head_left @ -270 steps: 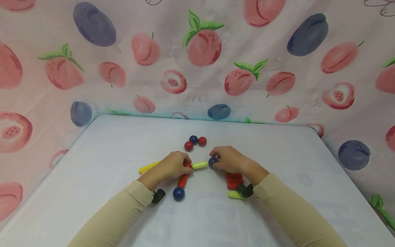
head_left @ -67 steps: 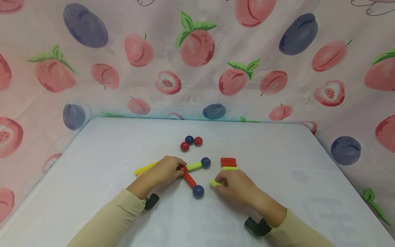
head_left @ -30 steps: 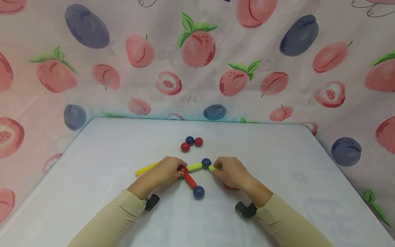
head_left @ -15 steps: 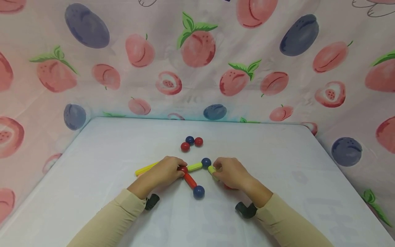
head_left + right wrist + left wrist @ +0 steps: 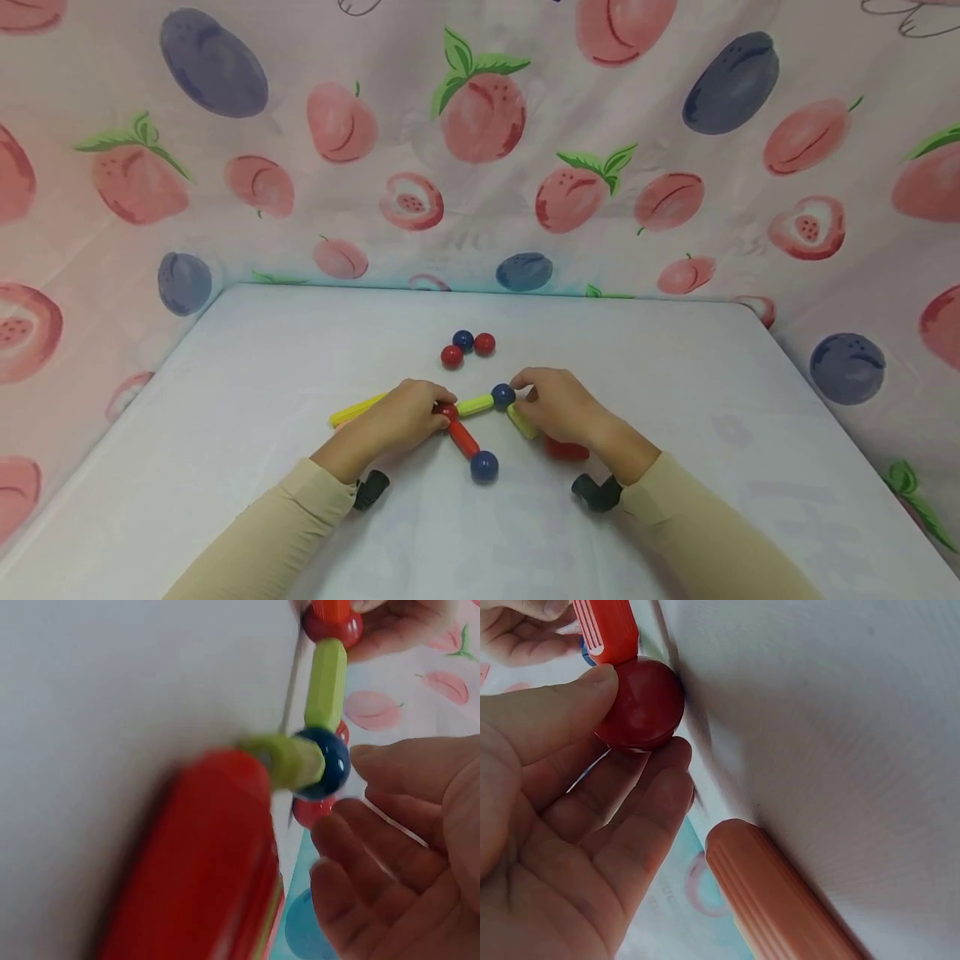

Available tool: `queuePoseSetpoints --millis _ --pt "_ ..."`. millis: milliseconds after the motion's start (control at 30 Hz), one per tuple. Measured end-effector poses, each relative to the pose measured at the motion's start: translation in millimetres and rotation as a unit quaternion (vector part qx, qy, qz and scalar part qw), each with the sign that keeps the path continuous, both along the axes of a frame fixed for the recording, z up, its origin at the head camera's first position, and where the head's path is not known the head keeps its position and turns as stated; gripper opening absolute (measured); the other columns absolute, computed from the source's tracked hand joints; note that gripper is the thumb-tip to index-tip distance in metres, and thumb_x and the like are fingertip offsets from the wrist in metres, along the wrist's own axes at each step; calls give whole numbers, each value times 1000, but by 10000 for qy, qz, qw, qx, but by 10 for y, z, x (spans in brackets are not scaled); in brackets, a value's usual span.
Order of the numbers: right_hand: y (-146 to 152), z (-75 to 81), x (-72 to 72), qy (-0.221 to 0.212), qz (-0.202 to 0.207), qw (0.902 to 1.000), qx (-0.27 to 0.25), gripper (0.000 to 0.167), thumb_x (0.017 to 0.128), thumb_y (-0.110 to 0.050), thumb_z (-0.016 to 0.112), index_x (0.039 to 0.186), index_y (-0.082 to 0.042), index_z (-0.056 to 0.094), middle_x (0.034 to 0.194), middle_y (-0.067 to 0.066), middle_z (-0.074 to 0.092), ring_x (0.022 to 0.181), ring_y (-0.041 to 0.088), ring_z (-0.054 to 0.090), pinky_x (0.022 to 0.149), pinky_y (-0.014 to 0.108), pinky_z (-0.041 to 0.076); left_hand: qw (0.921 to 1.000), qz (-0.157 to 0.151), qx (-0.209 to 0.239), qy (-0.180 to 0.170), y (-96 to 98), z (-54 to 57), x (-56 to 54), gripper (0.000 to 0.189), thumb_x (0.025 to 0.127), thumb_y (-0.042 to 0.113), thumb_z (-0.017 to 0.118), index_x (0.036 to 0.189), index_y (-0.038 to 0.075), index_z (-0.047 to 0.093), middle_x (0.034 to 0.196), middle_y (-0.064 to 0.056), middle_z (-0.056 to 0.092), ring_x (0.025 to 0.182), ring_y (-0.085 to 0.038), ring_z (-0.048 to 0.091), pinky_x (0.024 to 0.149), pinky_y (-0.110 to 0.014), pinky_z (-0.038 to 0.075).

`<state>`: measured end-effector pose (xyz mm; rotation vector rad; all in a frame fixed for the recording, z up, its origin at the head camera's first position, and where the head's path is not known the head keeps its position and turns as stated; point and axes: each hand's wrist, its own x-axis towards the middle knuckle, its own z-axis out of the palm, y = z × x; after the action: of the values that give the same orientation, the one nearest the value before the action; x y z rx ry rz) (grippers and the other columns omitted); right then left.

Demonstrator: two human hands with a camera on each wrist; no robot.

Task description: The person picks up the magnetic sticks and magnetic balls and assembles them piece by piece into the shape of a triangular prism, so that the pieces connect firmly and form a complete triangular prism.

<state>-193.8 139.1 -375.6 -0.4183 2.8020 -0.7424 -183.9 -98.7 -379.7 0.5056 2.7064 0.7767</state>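
My left hand (image 5: 407,414) pinches a red ball (image 5: 645,705) between thumb and fingers. From that ball a lime rod (image 5: 476,406) runs to a blue ball (image 5: 326,761), and a red rod (image 5: 463,439) runs toward the near side, ending in another blue ball (image 5: 484,467). A second lime rod (image 5: 522,423) meets the far blue ball and slants nearer and to the right. Beside that ball is my right hand (image 5: 558,406), its fingers loosely bent and apart, thumb tip close to the ball in the right wrist view.
Two red balls (image 5: 452,357) and a blue ball (image 5: 463,341) sit together farther back. Red rods (image 5: 566,450) lie under the right hand, partly hidden. A yellow rod (image 5: 356,409) and an orange rod (image 5: 772,892) lie by the left hand. A fruit-print cloth (image 5: 480,217) hangs behind the table.
The right hand brought the second lime rod to the far blue ball, turned it toward the near side, then let go and moved up beside the ball. The left hand stays on the red ball.
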Motion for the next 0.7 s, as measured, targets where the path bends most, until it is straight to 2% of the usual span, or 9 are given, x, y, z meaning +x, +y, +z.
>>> queuePoseSetpoints --millis 200,400,700 --pt "-23 34 -105 -237 259 9994 25 31 95 -14 69 126 -14 68 110 4 69 100 20 63 84 36 56 10000 -19 -42 -7 10 14 0 32 92 6 72 123 3 70 107 -5 69 94 -20 57 90 -36 51" --pt "-60 22 -138 -474 293 9984 -49 30 95 -12 68 125 -13 68 109 4 70 99 19 63 84 35 56 9999 -23 -66 -110 11 11 -7 32 92 6 71 125 4 70 108 -5 68 96 -20 57 92 -37 51" --pt "-69 2 -164 -590 294 9978 -22 32 94 -14 70 127 -13 67 111 4 69 98 19 62 87 36 55 9999 -15 -95 -125 10 13 -8 33 93 6 71 125 5 70 108 -5 68 96 -20 57 92 -37 51"
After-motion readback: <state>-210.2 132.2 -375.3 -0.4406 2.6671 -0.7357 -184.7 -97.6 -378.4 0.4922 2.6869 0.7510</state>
